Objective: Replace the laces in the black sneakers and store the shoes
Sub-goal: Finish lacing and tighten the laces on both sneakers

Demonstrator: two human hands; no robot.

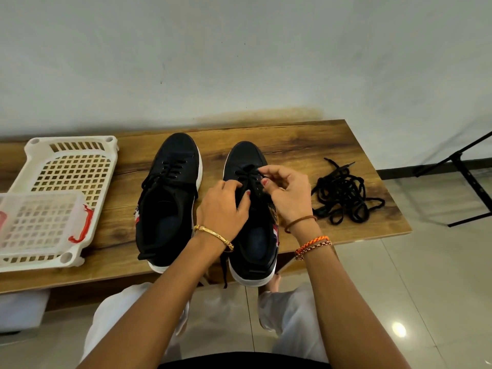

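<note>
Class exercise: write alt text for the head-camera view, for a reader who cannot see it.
Two hands, left hand and right hand, pinch a black lace over the right sneaker on a wooden table. A laced left sneaker, white basket and loose lace pile sit nearby.

sneakers (170, 198) black, white soles | loose laces (343, 195) black | table (306, 145) brown woodgrain | basket (72, 169) cream lattice

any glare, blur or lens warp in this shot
Head view: wide-angle warp bows the wooden table edges; a bright glare spot sits on the floor tiles; the translucent box at left looks soft; both hands, left and right, are fairly sharp.
</note>
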